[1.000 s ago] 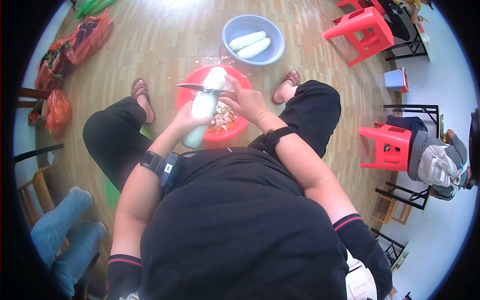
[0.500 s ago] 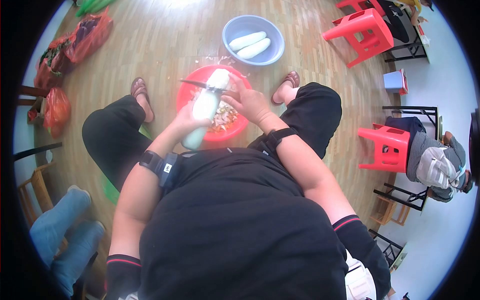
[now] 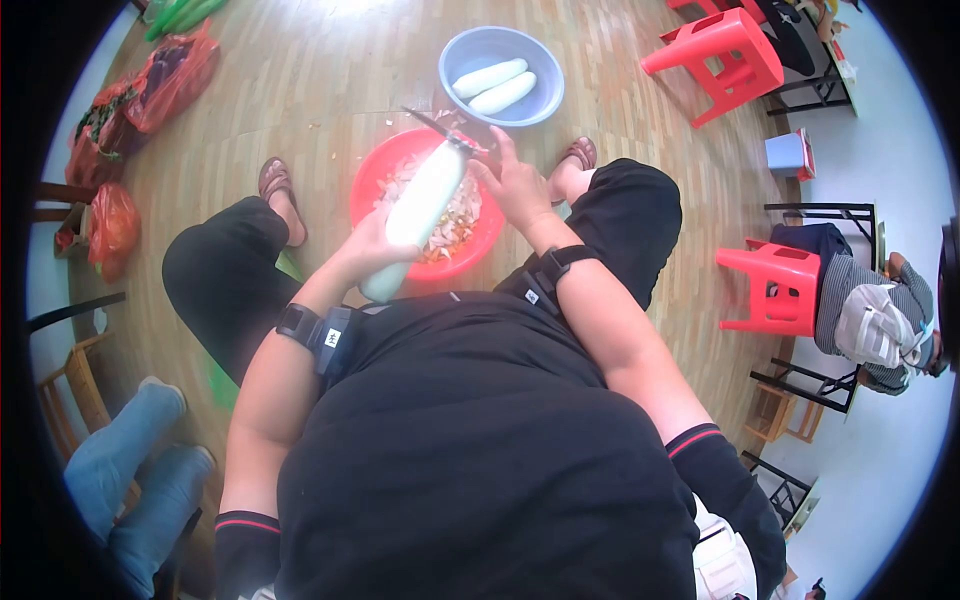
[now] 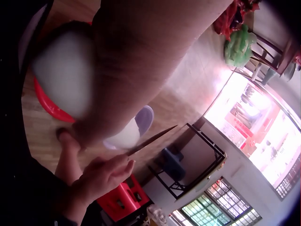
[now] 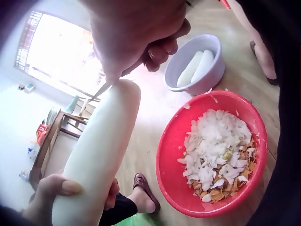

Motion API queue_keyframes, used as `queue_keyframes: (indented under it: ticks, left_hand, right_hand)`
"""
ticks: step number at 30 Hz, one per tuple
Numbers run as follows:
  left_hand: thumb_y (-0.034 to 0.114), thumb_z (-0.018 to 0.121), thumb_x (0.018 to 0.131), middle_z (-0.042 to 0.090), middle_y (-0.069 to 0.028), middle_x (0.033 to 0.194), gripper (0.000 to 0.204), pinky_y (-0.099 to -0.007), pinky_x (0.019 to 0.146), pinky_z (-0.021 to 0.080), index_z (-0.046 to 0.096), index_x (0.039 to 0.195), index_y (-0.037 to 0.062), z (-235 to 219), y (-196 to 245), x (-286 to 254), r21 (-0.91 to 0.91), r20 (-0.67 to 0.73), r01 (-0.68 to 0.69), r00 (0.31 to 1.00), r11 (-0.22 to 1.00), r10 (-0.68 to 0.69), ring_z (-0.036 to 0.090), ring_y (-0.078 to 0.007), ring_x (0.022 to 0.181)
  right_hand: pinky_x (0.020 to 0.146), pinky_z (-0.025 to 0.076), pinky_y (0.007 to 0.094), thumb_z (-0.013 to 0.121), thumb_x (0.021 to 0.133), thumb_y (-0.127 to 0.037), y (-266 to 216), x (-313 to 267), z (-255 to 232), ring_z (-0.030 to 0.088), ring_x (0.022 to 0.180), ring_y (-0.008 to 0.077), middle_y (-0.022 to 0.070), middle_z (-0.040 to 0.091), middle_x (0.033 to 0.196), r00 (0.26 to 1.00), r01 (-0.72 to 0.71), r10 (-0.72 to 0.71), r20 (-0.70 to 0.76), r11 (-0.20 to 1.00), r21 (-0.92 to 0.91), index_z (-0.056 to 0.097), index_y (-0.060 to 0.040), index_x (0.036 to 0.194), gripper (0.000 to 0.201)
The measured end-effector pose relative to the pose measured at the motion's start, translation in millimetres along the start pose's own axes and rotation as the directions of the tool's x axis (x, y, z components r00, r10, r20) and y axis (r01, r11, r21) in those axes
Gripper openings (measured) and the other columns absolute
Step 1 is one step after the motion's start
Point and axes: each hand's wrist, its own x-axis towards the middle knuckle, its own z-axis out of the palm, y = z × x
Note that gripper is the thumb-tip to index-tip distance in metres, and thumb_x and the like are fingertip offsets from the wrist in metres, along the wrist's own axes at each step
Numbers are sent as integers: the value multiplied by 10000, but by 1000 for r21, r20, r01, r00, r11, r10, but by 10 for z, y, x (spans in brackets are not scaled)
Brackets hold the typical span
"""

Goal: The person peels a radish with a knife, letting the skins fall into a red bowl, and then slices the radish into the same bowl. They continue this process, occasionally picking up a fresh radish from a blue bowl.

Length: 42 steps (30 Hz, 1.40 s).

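My left hand (image 3: pixel 368 248) grips a long, smooth white radish (image 5: pixel 101 150) by its near part, thumb on top and fingers beneath. The radish slants away from my body over the red basin (image 3: pixel 365 185). My right hand (image 3: pixel 522 192) holds a knife (image 3: pixel 428 121), its thin blade right at the radish's far tip and pointing out to the left. In the right wrist view the blade (image 5: pixel 102 88) overlaps that end, and the curled fingers hide most of the handle. White peelings (image 5: pixel 216 136) lie in the basin over orange ones (image 5: pixel 223 186).
Beyond the red basin stands a pale blue basin (image 3: pixel 447 92) with two white radishes (image 3: pixel 503 93). Scraps lie on the floor between them. My feet flank the red basin. Bagged vegetables (image 3: pixel 175 75) lie at left; red stools (image 3: pixel 770 290) and a seated person (image 3: pixel 875 325) are at right.
The knife has gone from lying across the radish's upper part to its far tip, its blade now angled upward. My right hand has shifted right, and the radish's far end has swung rightward.
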Motion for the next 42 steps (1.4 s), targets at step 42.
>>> queue_keyframes:
  ticks: [42]
  left_hand:
    - [201, 719, 684, 574, -104, 994, 587, -295, 734, 493, 473, 1164, -30, -52, 105, -25, -169, 53, 150, 988, 974, -143, 591, -167, 859]
  right_hand:
    - [624, 527, 443, 620, 841, -470, -113, -82, 134, 659, 714, 348, 129, 675, 839, 962, 271, -271, -16, 962, 24, 332, -172, 1383, 683]
